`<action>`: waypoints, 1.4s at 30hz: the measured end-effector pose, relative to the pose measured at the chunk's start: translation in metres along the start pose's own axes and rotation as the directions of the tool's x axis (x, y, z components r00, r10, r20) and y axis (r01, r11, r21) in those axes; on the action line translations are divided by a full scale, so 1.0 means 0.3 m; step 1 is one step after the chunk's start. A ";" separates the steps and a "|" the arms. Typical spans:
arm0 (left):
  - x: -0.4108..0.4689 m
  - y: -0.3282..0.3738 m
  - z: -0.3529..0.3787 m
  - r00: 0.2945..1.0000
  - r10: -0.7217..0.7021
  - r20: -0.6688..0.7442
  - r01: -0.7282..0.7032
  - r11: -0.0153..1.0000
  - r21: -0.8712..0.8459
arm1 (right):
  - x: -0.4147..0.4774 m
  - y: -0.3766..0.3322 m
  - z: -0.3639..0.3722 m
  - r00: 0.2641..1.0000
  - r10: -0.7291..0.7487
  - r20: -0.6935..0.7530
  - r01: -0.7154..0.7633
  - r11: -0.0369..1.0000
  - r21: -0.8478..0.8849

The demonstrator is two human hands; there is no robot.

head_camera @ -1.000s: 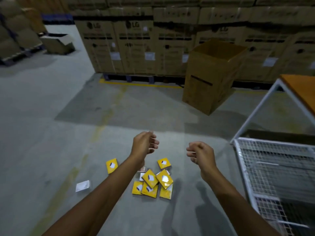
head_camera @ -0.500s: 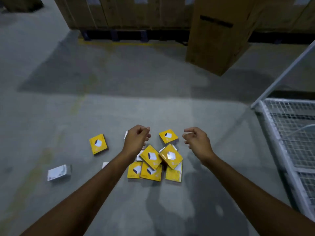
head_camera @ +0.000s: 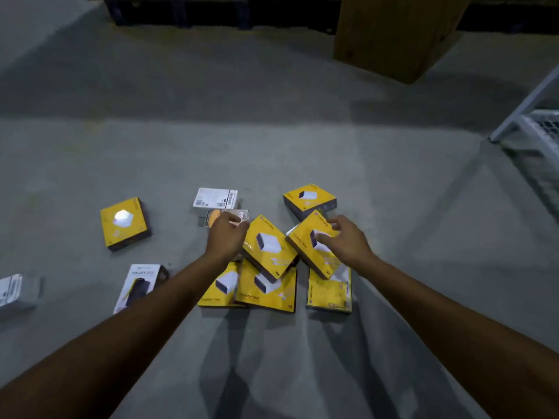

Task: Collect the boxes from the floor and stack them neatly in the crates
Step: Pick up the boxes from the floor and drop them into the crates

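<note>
Several small yellow boxes lie in a loose pile (head_camera: 266, 285) on the grey concrete floor. My left hand (head_camera: 227, 237) hovers with curled fingers at the upper left edge of one tilted yellow box (head_camera: 272, 249) and holds nothing. My right hand (head_camera: 344, 240) reaches over a second tilted yellow box (head_camera: 305, 243), thumb and fingertips at its top face without a clear grip. Lone yellow boxes lie at the left (head_camera: 124, 222) and behind the pile (head_camera: 310, 199). The corner of a white wire crate (head_camera: 541, 128) shows at the right edge.
A white box (head_camera: 215, 198) and an orange-printed box (head_camera: 217, 217) lie behind my left hand. A dark-printed box (head_camera: 139, 282) and a white box (head_camera: 15, 290) lie at the left. A tall cardboard carton (head_camera: 393, 34) stands at the back right, with pallets behind it.
The view has dropped closer to the floor. Both hands have moved down and forward onto the pile, the right one now over a tilted yellow box.
</note>
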State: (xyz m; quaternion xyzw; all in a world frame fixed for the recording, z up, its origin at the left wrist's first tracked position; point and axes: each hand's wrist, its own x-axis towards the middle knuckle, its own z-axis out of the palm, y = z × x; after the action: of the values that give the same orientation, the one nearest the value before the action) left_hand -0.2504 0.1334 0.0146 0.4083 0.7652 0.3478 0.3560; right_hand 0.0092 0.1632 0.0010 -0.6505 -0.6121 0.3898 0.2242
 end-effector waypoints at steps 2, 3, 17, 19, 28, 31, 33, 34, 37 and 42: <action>0.053 -0.039 0.035 1.000 0.008 -0.025 -0.007 0.999 0.051 | 0.053 0.061 0.050 0.997 -0.044 0.057 0.053 0.985 -0.162; 0.073 -0.051 0.051 1.000 0.000 -0.024 0.002 0.996 0.094 | 0.072 0.085 0.071 0.995 -0.043 0.094 0.064 0.969 -0.237; 0.088 -0.116 0.068 0.920 -0.274 0.281 0.324 0.934 -0.150 | 0.107 0.141 0.209 0.992 0.105 -0.069 -0.124 0.904 -0.410; 0.098 -0.121 0.044 0.913 -0.293 0.282 0.360 0.905 -0.225 | 0.122 0.102 0.225 0.995 0.072 -0.073 -0.085 0.978 -0.190; 0.132 -0.093 -0.103 0.908 -0.164 0.386 0.333 0.841 -0.427 | 0.090 -0.145 0.376 0.965 -0.177 0.193 0.110 0.943 0.315; 0.150 -0.131 -0.171 0.885 -0.143 0.442 0.347 0.835 -0.426 | 0.106 -0.154 0.405 0.955 -0.109 0.278 -0.060 0.841 0.537; 0.158 -0.150 -0.207 0.865 -0.121 0.487 0.355 0.834 -0.423 | 0.074 -0.168 0.430 0.907 -0.127 0.401 -0.179 0.746 0.642; 0.160 -0.157 -0.227 0.854 -0.119 0.507 0.366 0.830 -0.421 | 0.062 -0.167 0.447 0.882 -0.128 0.455 -0.248 0.694 0.676; 0.163 -0.189 -0.296 0.824 -0.125 0.553 0.423 0.785 -0.453 | 0.040 -0.162 0.482 0.834 -0.077 0.547 -0.411 0.576 0.707; 0.143 -0.238 -0.379 0.784 -0.081 0.615 0.501 0.666 -0.552 | 0.021 -0.161 0.521 0.726 -0.095 0.681 -0.597 0.406 0.692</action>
State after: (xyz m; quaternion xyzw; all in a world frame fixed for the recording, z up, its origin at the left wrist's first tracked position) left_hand -0.3892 0.1130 0.0020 0.1918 0.5026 0.4119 0.7355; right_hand -0.1433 0.1476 -0.0563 -0.3542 -0.2367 0.8713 0.2438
